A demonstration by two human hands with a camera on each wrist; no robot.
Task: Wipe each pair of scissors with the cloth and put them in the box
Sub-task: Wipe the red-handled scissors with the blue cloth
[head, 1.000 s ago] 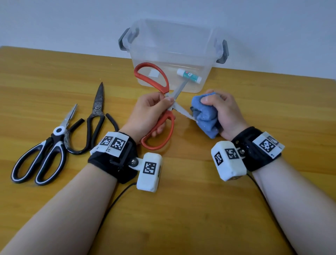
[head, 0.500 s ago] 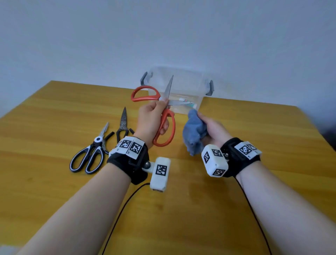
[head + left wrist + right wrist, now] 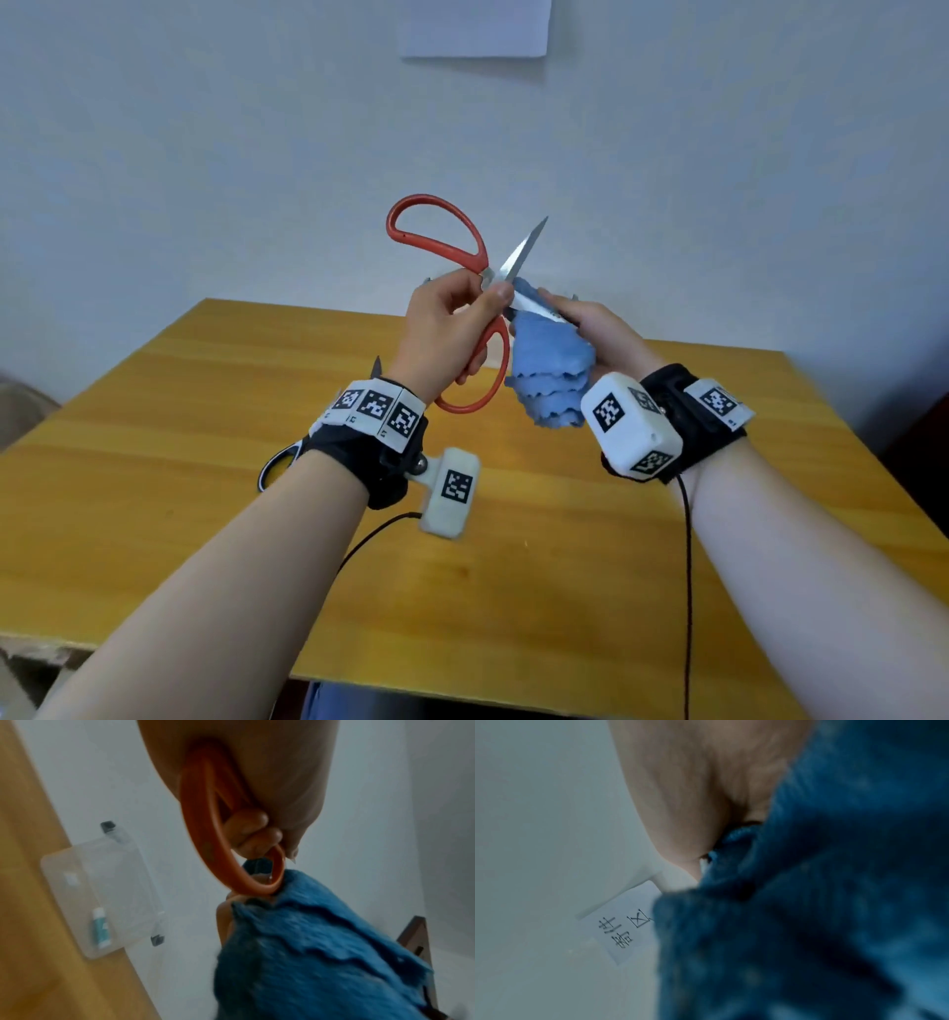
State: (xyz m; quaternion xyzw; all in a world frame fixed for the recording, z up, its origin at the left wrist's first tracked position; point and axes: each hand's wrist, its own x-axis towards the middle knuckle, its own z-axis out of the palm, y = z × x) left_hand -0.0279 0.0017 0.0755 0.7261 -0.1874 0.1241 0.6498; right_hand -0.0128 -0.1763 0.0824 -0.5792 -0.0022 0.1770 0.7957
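Note:
My left hand (image 3: pixel 452 329) holds the red-handled scissors (image 3: pixel 441 246) raised in the air, blades spread, fingers through the lower red loop (image 3: pixel 205 841). One blade points up to the right; the other lies across the blue cloth (image 3: pixel 549 375), which my right hand (image 3: pixel 595 329) grips against it. The cloth (image 3: pixel 321 953) fills the lower right of the left wrist view and most of the right wrist view (image 3: pixel 821 902). The clear plastic box (image 3: pixel 102 892) stands on the table by the wall, seen in the left wrist view; in the head view my hands hide it.
A small glue stick (image 3: pixel 101 927) lies inside the box. The wooden table (image 3: pixel 513 565) spreads below my arms. A black-and-white scissor handle (image 3: pixel 280 462) and a dark blade tip (image 3: pixel 376 366) peek out behind my left wrist. A paper note (image 3: pixel 475 25) hangs on the wall.
Both hands have risen from the table to in front of the wall. The scissors have tilted upright and the cloth has moved from below the blades onto the lower blade.

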